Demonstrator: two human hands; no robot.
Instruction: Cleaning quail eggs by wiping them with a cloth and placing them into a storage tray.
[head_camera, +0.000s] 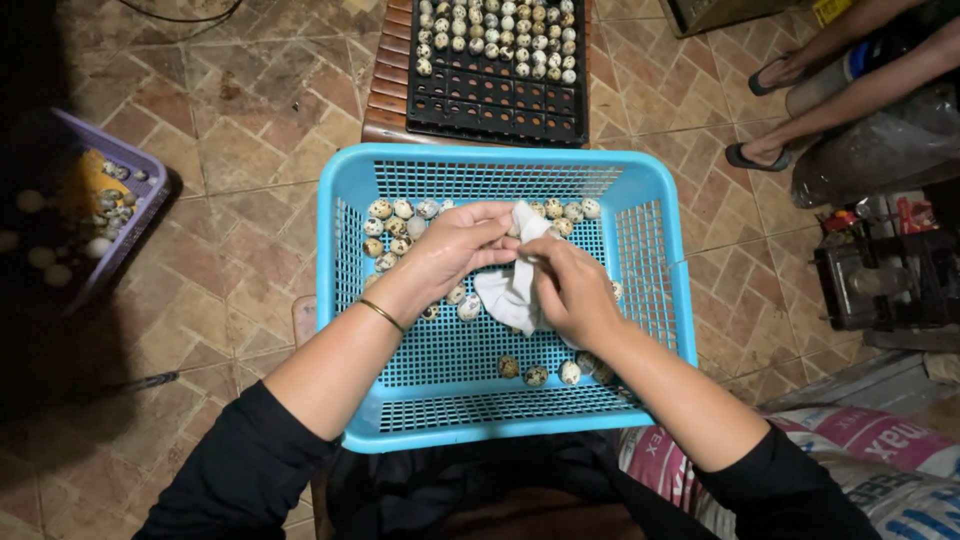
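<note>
Fingers of both hands meet over the middle of the blue basket (672, 300), the left hand (455, 248) pinching the top of a white cloth (512, 285) that hangs down against the closed right hand (570, 290), speckled eggs (395, 228) lying just left.

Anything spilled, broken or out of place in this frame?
Nothing stands out. Both hands, left and right, hold a white cloth over the blue basket; speckled eggs lie loose inside, none visibly cracked. The black tray beyond is partly filled.
</note>
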